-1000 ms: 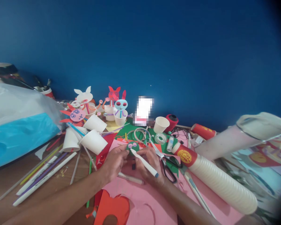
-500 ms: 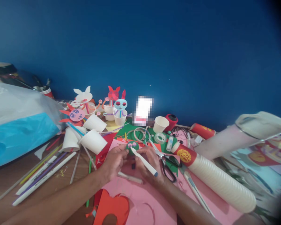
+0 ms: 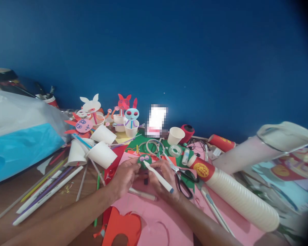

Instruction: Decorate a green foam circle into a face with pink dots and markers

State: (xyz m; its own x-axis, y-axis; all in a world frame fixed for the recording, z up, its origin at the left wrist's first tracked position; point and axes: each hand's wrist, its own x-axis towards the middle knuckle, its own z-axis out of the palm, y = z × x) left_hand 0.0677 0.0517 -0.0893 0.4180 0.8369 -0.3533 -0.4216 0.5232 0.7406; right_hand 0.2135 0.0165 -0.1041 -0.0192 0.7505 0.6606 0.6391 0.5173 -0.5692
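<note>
Between the fingertips of my left hand (image 3: 127,177) is a small green paper face (image 3: 146,159) with two pinkish eyes. My right hand (image 3: 164,177) grips a white marker (image 3: 159,178) with a blue end, its tip pointing at the green face just below the eyes. Whether the tip touches the paper I cannot tell. Under both hands lies pink paper (image 3: 166,218), with another whitish marker (image 3: 143,194) on it. Scissors (image 3: 179,171) with black handles rest open right of my right hand.
White paper cups (image 3: 102,154) lie at the left, near pens (image 3: 48,194) and a plastic bag (image 3: 23,119). Cup puppets (image 3: 131,118) stand at the back. A long stack of cups (image 3: 241,194) slants across the right. Cut orange paper (image 3: 125,223) is in front.
Hardly anything differs. Both hands keep the same hold on the green face and the marker, and the whole view has shifted by a tiny amount.
</note>
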